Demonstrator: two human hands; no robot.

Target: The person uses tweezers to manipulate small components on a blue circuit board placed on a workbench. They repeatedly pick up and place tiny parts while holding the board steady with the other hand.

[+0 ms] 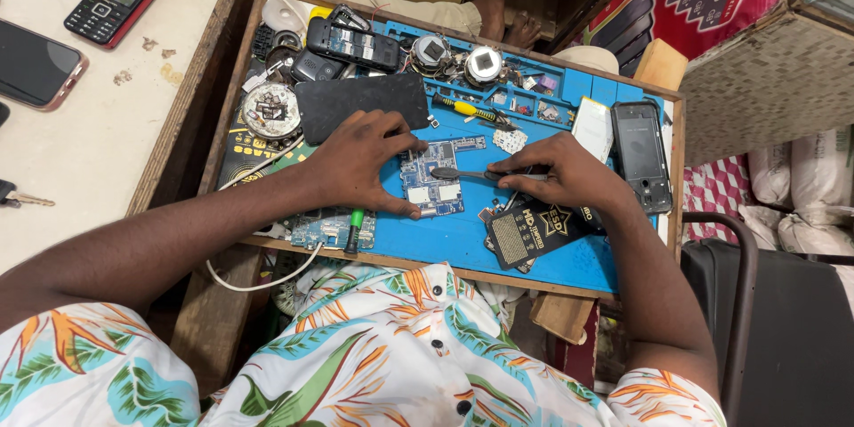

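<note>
Head view, looking straight down: a blue mat [534,253] fills a wooden tray [233,89], and dead centre lies a small blue circuit board [433,178]. Left hand [356,165] presses down on the board's nine o'clock edge, fingers spread, thumb at the lower corner. Right hand [569,176] is curled tight around a slim metal tool [467,174], tip resting on the board. At twelve o'clock, round camera parts [483,64] and a yellow-handled screwdriver [470,109]; at three o'clock, a black phone frame [640,156]. Over at ten o'clock, a pale bench [98,124] carries a keypad phone [116,0] and a smartphone [36,62]. A dark chair [774,320] sits at four o'clock.
</note>
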